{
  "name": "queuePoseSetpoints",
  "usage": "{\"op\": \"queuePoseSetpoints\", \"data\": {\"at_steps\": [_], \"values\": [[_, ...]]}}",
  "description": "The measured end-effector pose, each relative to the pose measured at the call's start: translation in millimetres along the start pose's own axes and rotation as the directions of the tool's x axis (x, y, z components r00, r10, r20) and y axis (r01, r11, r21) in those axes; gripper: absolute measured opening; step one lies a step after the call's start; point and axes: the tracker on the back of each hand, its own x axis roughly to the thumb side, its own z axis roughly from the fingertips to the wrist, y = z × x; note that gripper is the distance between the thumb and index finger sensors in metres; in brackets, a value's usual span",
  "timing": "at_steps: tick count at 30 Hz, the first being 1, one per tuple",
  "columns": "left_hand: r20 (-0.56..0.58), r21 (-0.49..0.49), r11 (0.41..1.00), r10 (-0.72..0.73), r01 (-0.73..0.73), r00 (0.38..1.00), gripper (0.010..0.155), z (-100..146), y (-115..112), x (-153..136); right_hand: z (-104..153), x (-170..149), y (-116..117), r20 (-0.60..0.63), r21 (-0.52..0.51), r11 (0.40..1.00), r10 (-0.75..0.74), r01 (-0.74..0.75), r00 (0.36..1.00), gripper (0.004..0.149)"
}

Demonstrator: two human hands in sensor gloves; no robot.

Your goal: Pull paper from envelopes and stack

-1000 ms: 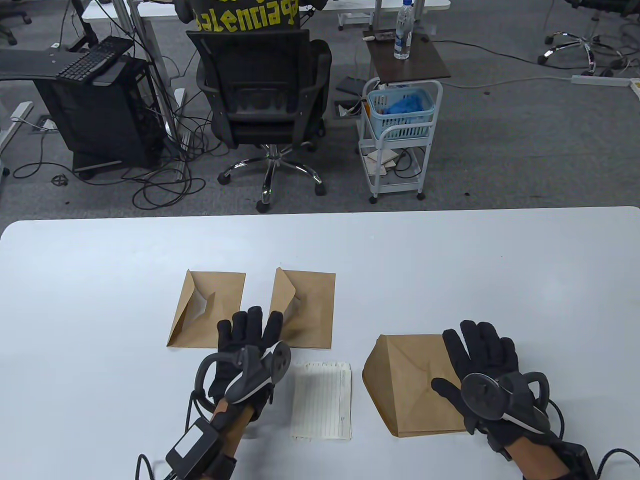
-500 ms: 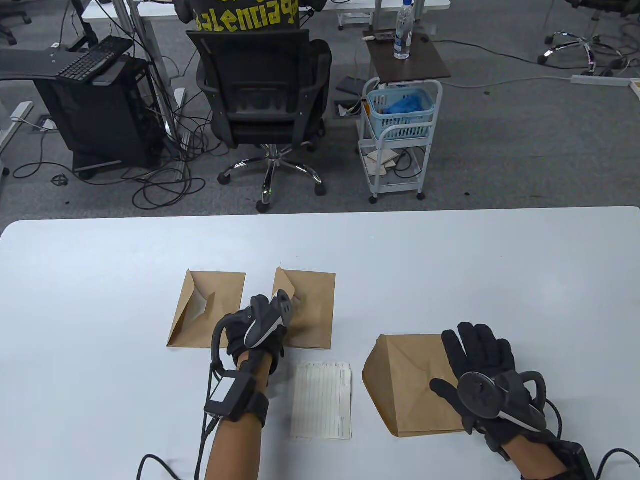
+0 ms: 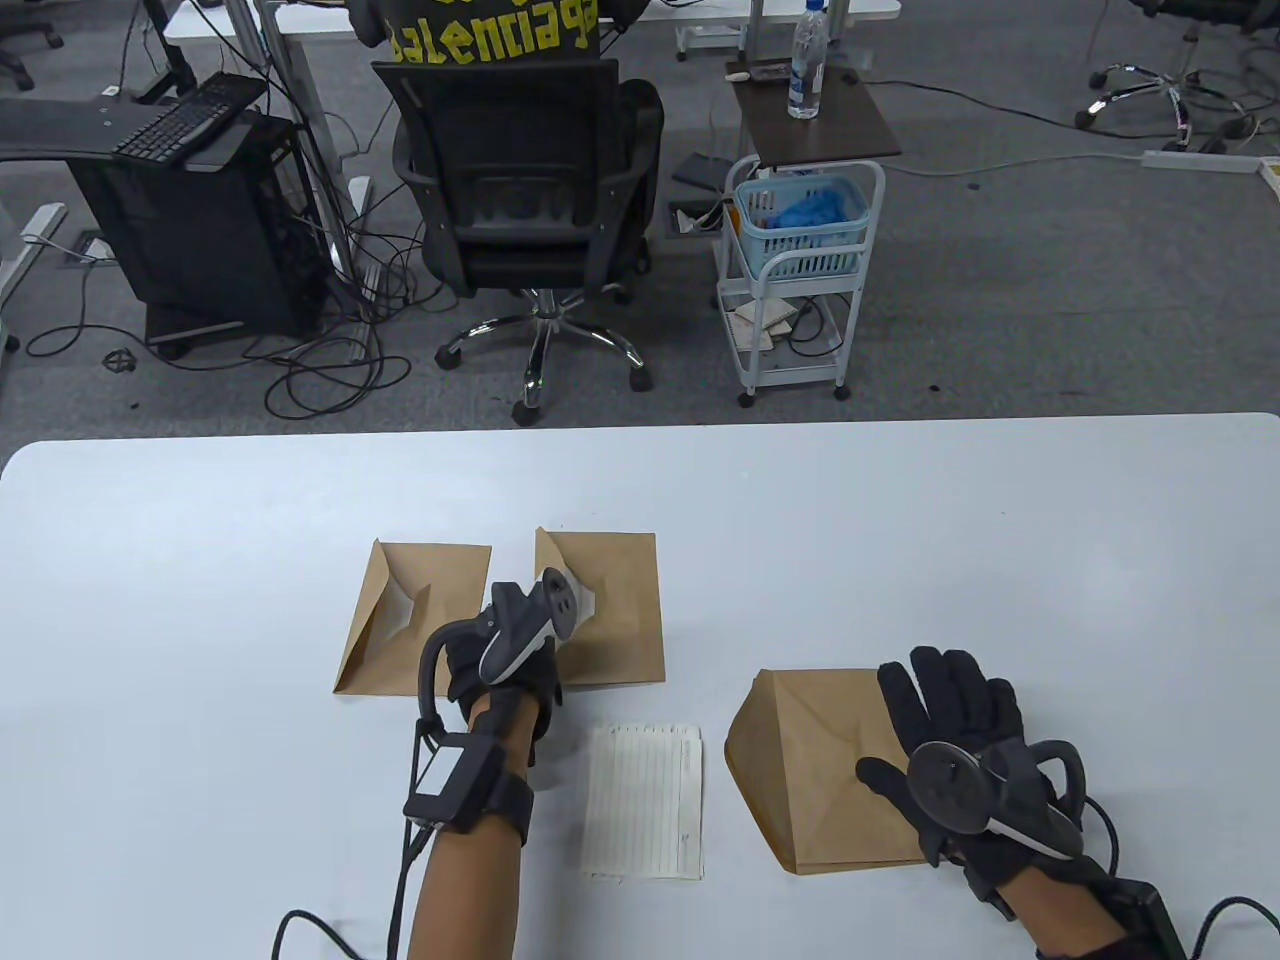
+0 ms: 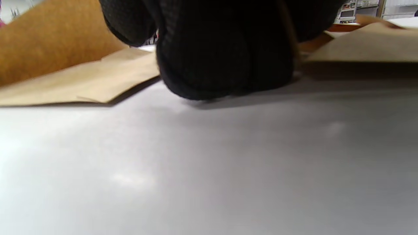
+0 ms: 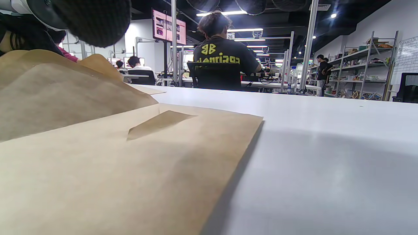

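Three brown envelopes lie on the white table [image 3: 200, 600]: a left one [image 3: 415, 615], a middle one [image 3: 620, 610] and a right one [image 3: 810, 770]. A lined paper sheet [image 3: 645, 800] lies flat in front of the middle one. My left hand [image 3: 555, 625] stands on its side at the middle envelope's left edge and grips it; the tracker hides the fingertips. In the left wrist view the curled fingers [image 4: 225, 49] fill the top, with brown envelope paper [image 4: 65, 78] on both sides. My right hand [image 3: 950, 700] rests flat, fingers spread, on the right envelope [image 5: 130, 169].
The table's far edge runs across the middle of the table view. Beyond it stand an office chair [image 3: 530, 190] and a white cart with a blue basket [image 3: 800, 230]. Cables trail from both wrists at the near edge.
My left hand moved forward from beside the paper sheet, turned on its side and took the middle envelope's left edge. That envelope has shifted a little left and turned. The right hand stays put.
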Motion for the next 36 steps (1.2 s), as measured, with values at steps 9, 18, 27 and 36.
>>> {"op": "queuePoseSetpoints", "data": {"at_steps": [9, 18, 27, 36], "values": [[0.045, -0.027, 0.931, 0.365, -0.364, 0.930, 0.051, 11.0, 18.9, -19.5, 0.7, 1.0, 0.8, -0.001, 0.009, 1.000, -0.006, 0.006, 1.000, 0.085], [0.203, -0.046, 0.725, 0.681, -0.688, 0.704, 0.051, 43.7, 41.0, -35.1, 0.9, 1.3, 1.9, -0.004, 0.019, 0.999, -0.034, 0.034, 0.999, 0.085], [0.371, -0.110, 0.554, 0.793, -0.825, 0.483, 0.051, 88.0, 48.7, -34.7, 4.0, 6.3, -4.7, 0.032, -0.007, 0.992, -0.128, 0.128, 0.991, 0.085], [0.417, -0.294, 0.465, 0.848, -0.835, 0.326, 0.051, 118.2, 10.4, -1.2, 3.8, 5.1, -8.9, 0.120, 0.003, 0.859, -0.508, 0.512, 0.853, 0.091]]}}
